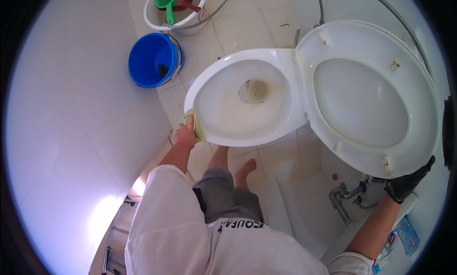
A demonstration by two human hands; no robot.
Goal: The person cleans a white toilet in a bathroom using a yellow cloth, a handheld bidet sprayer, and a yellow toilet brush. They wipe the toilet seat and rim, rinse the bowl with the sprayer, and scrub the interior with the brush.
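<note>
My left hand (184, 134) is bare and pinches a yellow-green cloth (194, 124) against the front left rim of a white toilet bowl (247, 139). One finger points forward along the cloth. On the right, my right hand (410, 181) wears a black glove and grips the near outer edge of the raised toilet seat (328, 127). Part of its fingers is hidden behind that edge. Behind the seat's opening the white lid (362, 103) shows. Inside the bowl, brownish stains surround the drain hole (253, 91).
A blue bucket (150, 60) and a white tub (152, 18) holding a green dipper (167, 1) and a red one (187, 2) stand far left. Grey drain pipes (339, 199) sit at lower right, near a plastic pack (408, 235). A metal hose (404, 22) hangs behind the seat.
</note>
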